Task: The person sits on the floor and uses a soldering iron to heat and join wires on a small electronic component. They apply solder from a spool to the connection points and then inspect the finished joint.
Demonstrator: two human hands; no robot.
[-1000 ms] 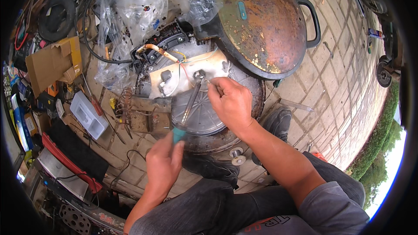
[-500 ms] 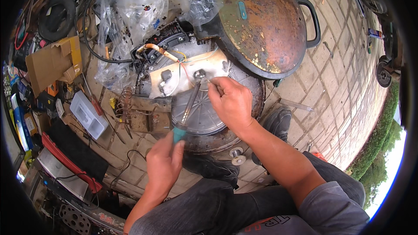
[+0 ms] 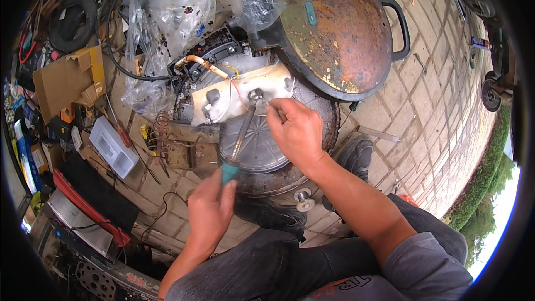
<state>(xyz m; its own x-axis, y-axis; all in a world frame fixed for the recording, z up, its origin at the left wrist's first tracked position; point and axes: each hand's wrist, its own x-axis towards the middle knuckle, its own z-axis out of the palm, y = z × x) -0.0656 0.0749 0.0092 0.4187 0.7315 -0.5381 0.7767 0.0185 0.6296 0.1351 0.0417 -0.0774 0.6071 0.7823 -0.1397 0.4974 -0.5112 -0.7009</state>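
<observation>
Floor point(image 3: 429, 100) of pale paving bricks; on it a stained round metal base point(image 3: 273, 183), a spool point(image 3: 304, 200) near it, a whitish plastic tray point(image 3: 114, 147), a translucent strip point(image 3: 380, 135)

The sheet point(image 3: 233, 103) is laid on the base point(image 3: 262, 149). Behind them, the pan point(image 3: 343, 28) is set to the right of the bag point(image 3: 175, 8). The spool point(image 3: 304, 199) is placed before the base, the tray point(image 3: 113, 146) to its left.

A soldering iron point(image 3: 240, 142) with a teal handle and long, discoloured metal barrel slants up from the frame's centre-left, its tip at a dark, shiny spot point(image 3: 256, 93) on a pale sheet point(image 3: 269, 82) just above centre; a thin wire point(image 3: 260, 115) curves beside the barrel.
</observation>
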